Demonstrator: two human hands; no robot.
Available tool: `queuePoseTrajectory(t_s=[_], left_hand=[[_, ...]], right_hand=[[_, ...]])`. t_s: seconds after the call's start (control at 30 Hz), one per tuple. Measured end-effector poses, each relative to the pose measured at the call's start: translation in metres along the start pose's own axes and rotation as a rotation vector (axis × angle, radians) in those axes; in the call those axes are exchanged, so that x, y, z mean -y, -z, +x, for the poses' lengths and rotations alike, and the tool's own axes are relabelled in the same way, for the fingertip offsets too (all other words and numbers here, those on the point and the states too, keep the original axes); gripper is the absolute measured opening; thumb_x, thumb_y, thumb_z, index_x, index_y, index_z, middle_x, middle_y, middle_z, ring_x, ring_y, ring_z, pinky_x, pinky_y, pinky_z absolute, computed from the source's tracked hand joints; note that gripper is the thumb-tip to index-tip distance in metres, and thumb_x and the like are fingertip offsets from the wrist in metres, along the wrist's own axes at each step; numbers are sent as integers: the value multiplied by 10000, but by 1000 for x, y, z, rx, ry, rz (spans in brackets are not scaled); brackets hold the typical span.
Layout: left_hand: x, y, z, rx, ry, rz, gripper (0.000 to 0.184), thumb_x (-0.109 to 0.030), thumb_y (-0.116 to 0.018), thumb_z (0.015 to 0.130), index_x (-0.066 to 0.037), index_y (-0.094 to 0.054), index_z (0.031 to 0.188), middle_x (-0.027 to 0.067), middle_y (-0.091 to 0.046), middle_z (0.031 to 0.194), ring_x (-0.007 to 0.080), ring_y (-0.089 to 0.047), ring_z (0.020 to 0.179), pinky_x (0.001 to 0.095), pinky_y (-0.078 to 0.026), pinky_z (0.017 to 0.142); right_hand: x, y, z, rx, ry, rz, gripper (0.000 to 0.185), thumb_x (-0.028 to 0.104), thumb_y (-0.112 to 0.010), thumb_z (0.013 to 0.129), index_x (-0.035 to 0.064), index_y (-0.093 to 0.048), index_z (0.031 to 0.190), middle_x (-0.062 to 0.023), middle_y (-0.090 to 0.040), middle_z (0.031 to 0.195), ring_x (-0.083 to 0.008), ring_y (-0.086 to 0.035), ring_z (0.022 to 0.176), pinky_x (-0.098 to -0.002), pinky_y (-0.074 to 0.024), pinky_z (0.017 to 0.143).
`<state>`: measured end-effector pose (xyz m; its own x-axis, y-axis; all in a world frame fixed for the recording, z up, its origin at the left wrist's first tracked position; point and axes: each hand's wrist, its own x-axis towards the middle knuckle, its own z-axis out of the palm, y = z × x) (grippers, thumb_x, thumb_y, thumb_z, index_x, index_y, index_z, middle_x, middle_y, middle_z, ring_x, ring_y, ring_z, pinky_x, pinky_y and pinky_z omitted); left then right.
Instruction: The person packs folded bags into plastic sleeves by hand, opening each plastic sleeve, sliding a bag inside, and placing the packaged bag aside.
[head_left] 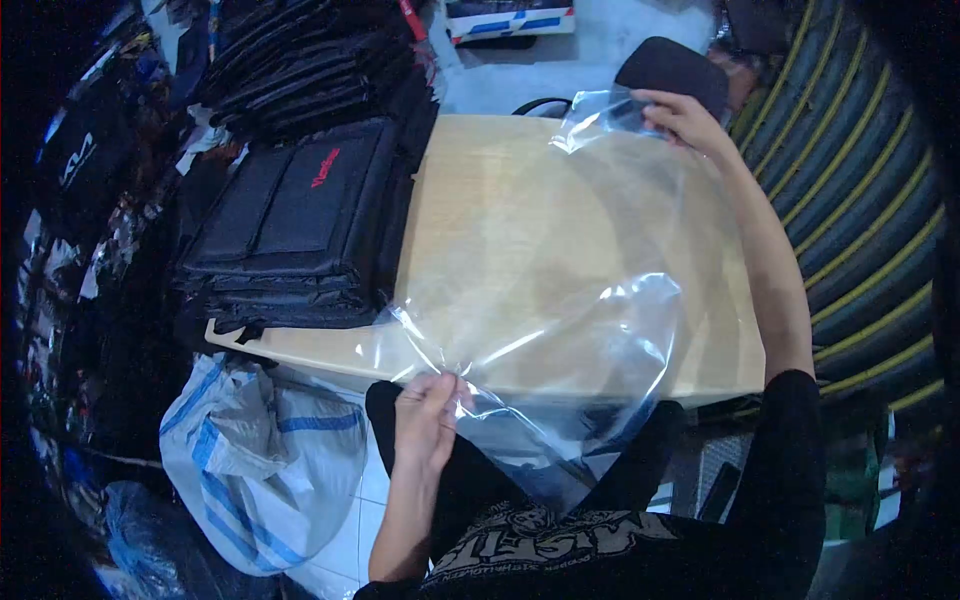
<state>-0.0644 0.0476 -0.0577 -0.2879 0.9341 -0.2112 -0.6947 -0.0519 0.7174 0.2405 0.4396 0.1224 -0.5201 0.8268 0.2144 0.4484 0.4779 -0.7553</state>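
A large clear plastic bag [560,300] stretches across the wooden tabletop [480,190] and hangs over its front edge toward my lap. My left hand [428,410] pinches the bag near the table's front edge, gathering it into creases. At the far right corner my right hand [680,120] grips another part of the bag between thumb and fingers. Nothing shows inside the bag. Left of it, a stack of black fabric bags [290,215] with red lettering lies on the table.
More black fabric pieces [310,70] are piled behind the stack. A white sack with blue stripes [260,460] stands on the floor at left. Dark rolls with yellow bands [850,200] line the right side. A black padded seat [672,75] is beyond the table.
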Motion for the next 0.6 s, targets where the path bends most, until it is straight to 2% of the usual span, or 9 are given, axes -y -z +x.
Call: queuePoseTrajectory(t_s=[0.07, 0.1, 0.13, 0.2, 0.27, 0.37, 0.43, 0.5, 0.6], left_hand=[[10, -1, 1, -68, 16, 11, 100, -115, -624, 873, -22, -588, 874, 113, -643, 805, 199, -645, 691, 299, -556, 605], [12, -11, 4, -88, 8, -35, 73, -83, -636, 861, -34, -586, 842, 93, -633, 807, 199, -645, 713, 318, -554, 645], [13, -27, 6, -105, 4, -82, 75, -50, -648, 848, -45, -584, 810, 73, -624, 808, 200, -646, 734, 338, -551, 685], [14, -58, 17, -165, 56, -92, 96, -97, -604, 894, -37, -559, 953, 55, -609, 873, 198, -631, 833, 368, -531, 815], [11, -90, 33, -154, 4, -165, 114, -114, -584, 909, -26, -549, 973, 54, -608, 872, 192, -628, 846, 371, -523, 839], [27, -95, 69, -65, -50, -209, 198, -189, -591, 914, -36, -548, 1032, 54, -593, 981, 149, -597, 884, 326, -510, 809], [27, -98, 81, -46, -8, -183, 151, -155, -588, 914, -37, -545, 999, 59, -602, 922, 162, -609, 876, 316, -524, 798], [10, -116, 71, 26, 24, -144, 128, -134, -596, 908, -39, -540, 974, 69, -609, 896, 155, -614, 848, 272, -522, 765], [32, -99, 82, 98, 44, -126, 138, -108, -610, 896, -14, -538, 966, 73, -605, 906, 149, -607, 844, 264, -513, 776]], right_hand=[[-33, -18, 53, 121, -43, -232, 389, 193, -595, 889, 95, -551, 1263, 1, -635, 849, -17, -460, 550, -168, -366, 435], [-40, -33, 74, 61, -21, -382, 382, 181, -592, 876, 97, -558, 1248, -66, -671, 897, -103, -581, 613, -242, -462, 500], [-47, -50, 93, -122, 166, -564, 380, 194, -596, 871, 83, -561, 1234, -90, -673, 900, -153, -604, 651, -275, -480, 543], [-47, -83, 121, -503, 539, -927, 383, 221, -603, 861, 57, -567, 1206, -138, -678, 904, -252, -651, 728, -340, -518, 630], [13, -117, 107, -574, 562, -673, 361, 285, -606, 855, 29, -599, 1109, -174, -664, 909, -349, -636, 820, -400, -509, 744], [88, -152, 25, -58, 352, -513, 279, 296, -630, 832, 28, -641, 907, -158, -663, 816, -318, -645, 770, -387, -501, 674], [123, -162, -61, 322, 300, -334, 330, 350, -697, 763, 36, -643, 849, -116, -644, 726, -287, -643, 728, -371, -494, 644], [117, -185, -122, 204, 395, -463, 268, 263, -701, 757, 31, -640, 876, -101, -649, 748, -270, -644, 733, -352, -496, 647], [98, -196, -137, 137, 280, -455, 234, 203, -666, 796, 17, -626, 932, -97, -660, 803, -262, -648, 765, -326, -499, 658]])
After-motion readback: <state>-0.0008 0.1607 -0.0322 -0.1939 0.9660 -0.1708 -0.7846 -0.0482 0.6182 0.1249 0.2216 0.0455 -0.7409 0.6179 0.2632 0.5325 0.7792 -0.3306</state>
